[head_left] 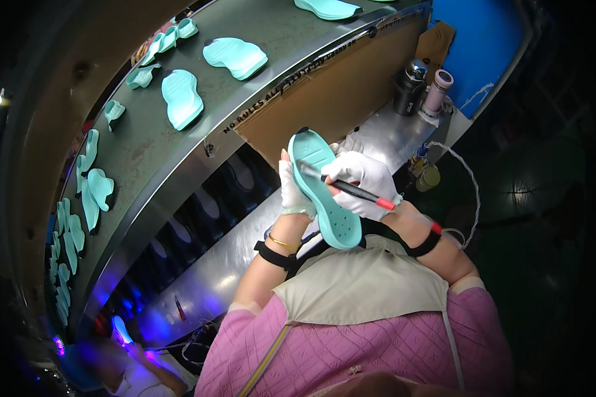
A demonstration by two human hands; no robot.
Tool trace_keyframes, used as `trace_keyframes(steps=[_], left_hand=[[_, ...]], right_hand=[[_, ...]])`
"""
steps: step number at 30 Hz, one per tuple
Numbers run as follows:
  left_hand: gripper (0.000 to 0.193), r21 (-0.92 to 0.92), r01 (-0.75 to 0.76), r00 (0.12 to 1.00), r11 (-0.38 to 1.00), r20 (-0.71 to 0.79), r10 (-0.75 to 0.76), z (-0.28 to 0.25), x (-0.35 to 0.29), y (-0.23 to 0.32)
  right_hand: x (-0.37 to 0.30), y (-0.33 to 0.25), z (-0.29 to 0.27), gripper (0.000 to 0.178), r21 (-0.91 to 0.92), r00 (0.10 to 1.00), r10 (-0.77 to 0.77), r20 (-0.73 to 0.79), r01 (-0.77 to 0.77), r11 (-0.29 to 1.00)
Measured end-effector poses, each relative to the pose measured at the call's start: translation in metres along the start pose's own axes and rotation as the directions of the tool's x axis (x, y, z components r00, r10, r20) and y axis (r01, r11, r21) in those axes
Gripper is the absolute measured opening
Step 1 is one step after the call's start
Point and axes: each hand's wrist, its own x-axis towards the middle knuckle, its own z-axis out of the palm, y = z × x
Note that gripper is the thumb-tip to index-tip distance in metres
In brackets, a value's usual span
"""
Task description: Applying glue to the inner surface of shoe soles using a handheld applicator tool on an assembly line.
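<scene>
A mint-green shoe sole [338, 221] is tilted in front of my body, with small holes at its near end and a black spot at its far tip. My left hand [293, 188], in a white fingerless glove, grips its left edge. My right hand [367, 173], also gloved in white with bare fingertips, is closed around a slim brush [357, 191] with a black and red handle. The pale tip of the brush reaches over the upper part of the sole; whether it touches the surface I cannot tell.
A dark curved conveyor [139, 109] at the left carries several mint soles [182, 99] and straps [114, 111]. A cardboard sheet [338, 86] stands behind the metal bench [208, 271]. Black [409, 89] and pink [437, 91] bottles stand back right. Another person [142, 370] works at lower left.
</scene>
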Motion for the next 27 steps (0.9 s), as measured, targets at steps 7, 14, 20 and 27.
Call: trace_keyframes(steps=[7, 14, 20, 27], left_hand=[[0.078, -0.135, 0.256, 0.966, 0.957, 0.059, -0.250, 0.000, -0.007, 0.002], [0.095, 0.319, 0.269, 0.958, 0.909, 0.008, -0.286, 0.013, -0.047, -0.033], [0.096, 0.056, 0.249, 0.966, 0.967, -0.087, -0.244, 0.000, -0.023, -0.047], [0.107, -0.228, 0.128, 0.985, 0.965, -0.085, -0.150, 0.021, 0.006, -0.042]], right_hand=[[-0.031, -0.002, -0.004, 0.011, 0.023, 0.989, 0.148, -0.026, -0.147, 0.989], [-0.064, 0.017, -0.024, 0.011, 0.237, 0.911, 0.413, -0.011, -0.399, 0.886], [-0.060, 0.000, -0.031, 0.014, 0.429, 0.800, 0.598, 0.037, -0.554, 0.714], [-0.049, 0.000, -0.035, 0.013, 0.268, 0.972, 0.202, 0.120, -0.228, 0.936]])
